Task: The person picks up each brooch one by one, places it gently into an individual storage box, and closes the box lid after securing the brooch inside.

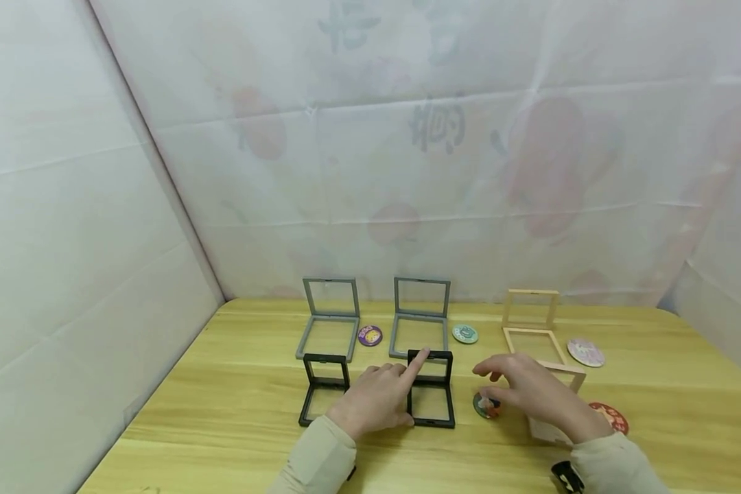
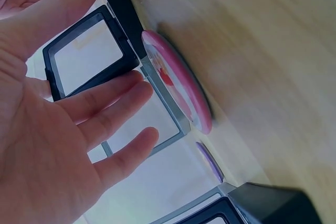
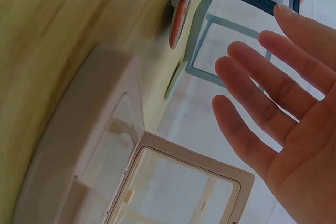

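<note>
My left hand [image 1: 373, 398] is at a small black hinged display frame [image 1: 451, 406], whose lid stands up. Its straight index finger touches the lid's top edge, and the thumb lies at the base's front left corner. The other fingers are spread loosely beside a pink-rimmed round badge [image 2: 181, 85], which the hand hides in the head view. My right hand [image 1: 534, 392] hovers with loosely bent fingers, holding nothing. Near its fingertips lies a dark, multicoloured round badge [image 1: 486, 406]. The right forearm and hand partly cover an opened beige frame [image 1: 571, 370].
Another opened black frame [image 1: 304, 405] stands to the left. Behind are two grey frames [image 1: 352, 339] [image 1: 446, 336], a beige frame [image 1: 508, 336], and purple [image 1: 370, 335], green [image 1: 465, 334] and pale pink [image 1: 586, 352] badges. A red badge [image 1: 614, 417] lies right. Fabric walls [image 1: 346, 171] enclose the table.
</note>
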Demonstrator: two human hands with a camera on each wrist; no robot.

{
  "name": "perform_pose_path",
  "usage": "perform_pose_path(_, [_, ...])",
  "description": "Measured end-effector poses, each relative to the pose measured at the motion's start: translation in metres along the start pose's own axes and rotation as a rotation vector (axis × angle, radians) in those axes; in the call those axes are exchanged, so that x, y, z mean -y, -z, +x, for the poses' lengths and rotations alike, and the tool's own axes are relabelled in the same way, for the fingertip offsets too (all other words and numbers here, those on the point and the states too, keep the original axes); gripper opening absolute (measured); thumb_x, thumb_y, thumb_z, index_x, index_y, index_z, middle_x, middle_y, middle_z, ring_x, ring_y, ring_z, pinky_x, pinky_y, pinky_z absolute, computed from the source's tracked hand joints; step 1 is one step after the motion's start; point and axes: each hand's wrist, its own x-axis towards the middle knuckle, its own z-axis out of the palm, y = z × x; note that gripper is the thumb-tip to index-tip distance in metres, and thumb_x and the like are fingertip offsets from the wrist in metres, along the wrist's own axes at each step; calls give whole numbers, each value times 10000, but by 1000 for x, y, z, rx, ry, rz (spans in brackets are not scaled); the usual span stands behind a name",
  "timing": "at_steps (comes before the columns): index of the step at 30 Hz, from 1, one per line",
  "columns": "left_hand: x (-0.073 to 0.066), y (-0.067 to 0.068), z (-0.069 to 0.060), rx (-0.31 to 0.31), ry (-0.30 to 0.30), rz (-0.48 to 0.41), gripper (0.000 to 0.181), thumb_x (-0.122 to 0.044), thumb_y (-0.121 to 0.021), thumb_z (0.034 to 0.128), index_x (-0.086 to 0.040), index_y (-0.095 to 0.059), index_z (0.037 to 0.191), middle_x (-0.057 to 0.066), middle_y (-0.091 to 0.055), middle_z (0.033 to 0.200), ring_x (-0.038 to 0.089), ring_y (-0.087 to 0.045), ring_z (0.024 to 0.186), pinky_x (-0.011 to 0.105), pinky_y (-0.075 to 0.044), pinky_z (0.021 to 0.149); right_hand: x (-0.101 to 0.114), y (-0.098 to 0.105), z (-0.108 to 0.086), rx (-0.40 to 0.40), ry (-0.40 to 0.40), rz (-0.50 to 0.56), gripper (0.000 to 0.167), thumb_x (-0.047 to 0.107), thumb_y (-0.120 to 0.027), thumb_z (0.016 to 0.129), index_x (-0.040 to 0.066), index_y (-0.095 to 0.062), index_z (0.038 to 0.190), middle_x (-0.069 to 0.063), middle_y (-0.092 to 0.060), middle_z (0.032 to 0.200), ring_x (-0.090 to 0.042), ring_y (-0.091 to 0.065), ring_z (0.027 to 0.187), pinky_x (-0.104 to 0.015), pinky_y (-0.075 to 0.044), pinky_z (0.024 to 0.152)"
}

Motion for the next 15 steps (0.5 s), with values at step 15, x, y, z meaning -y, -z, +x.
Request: perform_pose_path(15, [-1,0,-1,5,-1,-4,1153,-419,-878,787,-103,-156,1627,39,-694,1074,140,-668,975,345,-529,922,-2,-6,0,20,-50,-36,334,178,-810,864,2,-722,1135,-111,-717,1113,-332,-672,986,-474,-570,793])
